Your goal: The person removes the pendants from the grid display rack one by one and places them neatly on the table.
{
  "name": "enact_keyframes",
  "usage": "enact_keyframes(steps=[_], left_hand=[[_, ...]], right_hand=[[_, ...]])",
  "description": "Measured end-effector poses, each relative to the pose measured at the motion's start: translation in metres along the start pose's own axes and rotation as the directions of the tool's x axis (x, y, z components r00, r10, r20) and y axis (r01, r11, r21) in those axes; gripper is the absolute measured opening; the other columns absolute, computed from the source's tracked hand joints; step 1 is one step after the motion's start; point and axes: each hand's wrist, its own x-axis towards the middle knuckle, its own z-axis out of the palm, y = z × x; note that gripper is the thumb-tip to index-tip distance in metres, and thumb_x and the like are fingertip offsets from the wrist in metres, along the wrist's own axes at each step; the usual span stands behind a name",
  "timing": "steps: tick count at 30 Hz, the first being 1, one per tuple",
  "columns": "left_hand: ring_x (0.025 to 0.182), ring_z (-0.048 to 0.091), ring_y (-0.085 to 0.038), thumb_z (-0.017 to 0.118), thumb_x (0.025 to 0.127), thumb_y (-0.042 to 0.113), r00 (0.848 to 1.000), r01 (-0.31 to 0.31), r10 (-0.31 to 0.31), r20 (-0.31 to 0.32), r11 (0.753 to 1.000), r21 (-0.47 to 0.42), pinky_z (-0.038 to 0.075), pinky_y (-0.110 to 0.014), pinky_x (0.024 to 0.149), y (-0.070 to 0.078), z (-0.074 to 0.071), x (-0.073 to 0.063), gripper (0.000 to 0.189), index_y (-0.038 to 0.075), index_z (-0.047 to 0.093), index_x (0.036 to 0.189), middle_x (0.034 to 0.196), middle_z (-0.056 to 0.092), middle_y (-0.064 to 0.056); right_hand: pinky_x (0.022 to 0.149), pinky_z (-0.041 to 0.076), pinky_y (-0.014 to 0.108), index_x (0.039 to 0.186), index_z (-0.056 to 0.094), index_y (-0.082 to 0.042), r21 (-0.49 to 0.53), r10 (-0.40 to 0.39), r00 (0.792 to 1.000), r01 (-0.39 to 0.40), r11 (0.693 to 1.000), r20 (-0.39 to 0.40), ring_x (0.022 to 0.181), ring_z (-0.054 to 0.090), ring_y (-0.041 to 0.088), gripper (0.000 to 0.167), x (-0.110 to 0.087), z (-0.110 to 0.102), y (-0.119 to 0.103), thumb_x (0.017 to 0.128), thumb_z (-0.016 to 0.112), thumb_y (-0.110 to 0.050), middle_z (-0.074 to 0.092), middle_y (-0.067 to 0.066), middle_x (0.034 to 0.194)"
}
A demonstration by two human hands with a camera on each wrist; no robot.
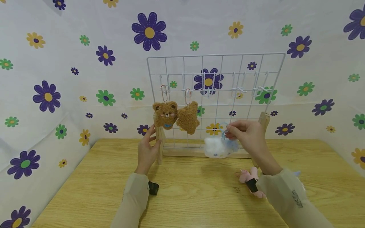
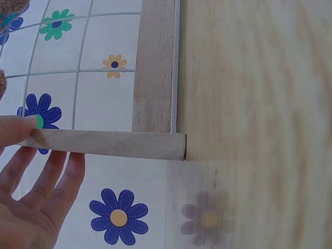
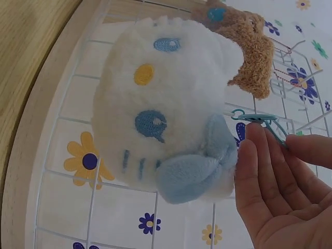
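My left hand (image 1: 147,152) holds the wooden side post (image 2: 104,144) of the white wire grid rack (image 1: 212,55), thumb on one side and fingers on the other. In front of the grid, my right hand (image 1: 249,134) pinches the light blue clasp (image 3: 257,118) of a white plush cat-head keychain (image 3: 181,78). The plush has blue eyes, a yellow nose and a blue bow (image 3: 192,174); it hangs beneath the fingers, above the table. Two brown plush keychains hang by bead chains from hooks at the left: a bear (image 1: 166,114) facing out and another (image 1: 188,117) turned sideways.
Several white hooks (image 1: 239,88) line the grid to the right of the brown plushes. On the wooden table (image 1: 199,190) lie a pink plush (image 1: 252,182) by the right forearm and a small black object (image 1: 153,188) beside the left sleeve. A flower-print cloth (image 1: 119,63) stands behind.
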Motion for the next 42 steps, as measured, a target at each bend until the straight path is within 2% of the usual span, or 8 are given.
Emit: enact_keyframes(steps=[8, 12, 19, 29, 36, 42], left_hand=[[0.1, 0.068, -0.045, 0.067, 0.09, -0.011, 0.998, -0.05, 0.05, -0.025, 0.999, 0.012, 0.062, -0.05, 0.074, -0.002, 0.002, 0.0, 0.062, -0.003, 0.048, 0.148, 0.131, 0.061, -0.028], [0.098, 0.068, -0.046, 0.068, 0.089, -0.012, 0.997, -0.065, 0.066, -0.031, 0.998, 0.021, 0.062, -0.048, 0.071, -0.004, 0.002, 0.0, 0.062, -0.003, 0.049, 0.148, 0.13, 0.061, -0.028], [0.102, 0.067, -0.045, 0.068, 0.091, -0.011, 1.0, -0.018, 0.018, -0.01, 1.0, -0.001, 0.061, -0.053, 0.076, -0.003, 0.001, 0.001, 0.062, -0.002, 0.048, 0.149, 0.134, 0.06, -0.027], [0.101, 0.068, -0.046, 0.069, 0.09, -0.012, 0.999, -0.047, 0.047, -0.022, 0.999, -0.001, 0.06, -0.055, 0.077, -0.002, 0.001, 0.001, 0.062, -0.003, 0.049, 0.147, 0.131, 0.061, -0.028], [0.104, 0.067, -0.044, 0.068, 0.092, -0.01, 1.0, 0.001, -0.001, -0.005, 1.0, -0.012, 0.061, -0.054, 0.077, -0.001, 0.001, 0.0, 0.062, 0.0, 0.047, 0.15, 0.135, 0.06, -0.025], [0.105, 0.067, -0.045, 0.068, 0.092, -0.009, 1.0, 0.017, -0.016, 0.004, 1.0, -0.024, 0.06, -0.055, 0.08, -0.001, 0.001, 0.0, 0.062, 0.0, 0.047, 0.15, 0.136, 0.059, -0.025]], right_hand=[[0.068, 0.06, 0.021, 0.106, 0.069, 0.016, 0.043, -0.021, 1.0, 0.021, 0.999, 0.007, 0.071, 0.07, 0.006, 0.02, -0.006, -0.002, 0.006, 0.099, 0.065, -0.002, 0.073, 0.024, 0.093], [0.067, 0.059, 0.02, 0.106, 0.07, 0.016, 0.027, -0.032, 0.999, 0.032, 0.999, 0.018, 0.07, 0.07, 0.006, 0.019, -0.009, -0.003, 0.011, 0.099, 0.065, -0.001, 0.074, 0.023, 0.092], [0.065, 0.059, 0.02, 0.104, 0.07, 0.016, 0.001, -0.029, 0.999, 0.029, 1.0, 0.021, 0.068, 0.069, 0.006, 0.018, -0.017, -0.005, 0.013, 0.098, 0.066, 0.0, 0.074, 0.022, 0.089], [0.064, 0.06, 0.021, 0.105, 0.07, 0.016, -0.021, -0.023, 0.999, 0.024, 1.0, 0.03, 0.068, 0.07, 0.006, 0.017, -0.028, -0.009, 0.02, 0.097, 0.066, 0.002, 0.074, 0.022, 0.088], [0.064, 0.059, 0.021, 0.102, 0.071, 0.014, -0.073, -0.028, 0.999, 0.03, 0.997, 0.039, 0.069, 0.07, 0.007, 0.015, -0.034, -0.011, 0.022, 0.097, 0.066, 0.001, 0.074, 0.02, 0.088], [0.064, 0.059, 0.021, 0.104, 0.071, 0.014, -0.056, -0.019, 0.999, 0.021, 0.998, 0.043, 0.069, 0.07, 0.006, 0.015, -0.04, -0.013, 0.024, 0.096, 0.066, 0.002, 0.074, 0.02, 0.089]])
